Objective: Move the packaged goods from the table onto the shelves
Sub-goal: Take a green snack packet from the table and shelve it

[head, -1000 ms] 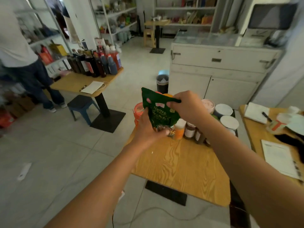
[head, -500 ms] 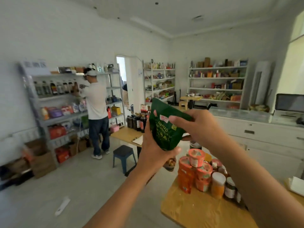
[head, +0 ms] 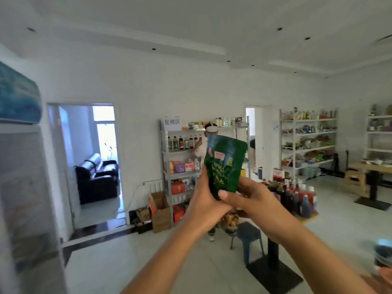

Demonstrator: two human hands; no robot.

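Holding green glossy foil snack pouch upright in mid-air, centre of view, over the floor. Gripping its lower part with left hand, fingers curled round left edge and back. Pinching lower right corner with right hand, thumb across the front. On the front: red-and-white label, pale lettering; at the bottom, clear window with brown nuts, mostly hidden by both hands.

Directly behind: grey metal shelf rack against white wall, dark bottles on an upper tier, coloured packs below. Partly hidden behind pouch: person in white cap facing that rack. Right of rack: wooden table crowded with dark and red bottles, blue plastic stool just beside. At rack foot: open brown cardboard box. Far left through doorway: black leather sofa.
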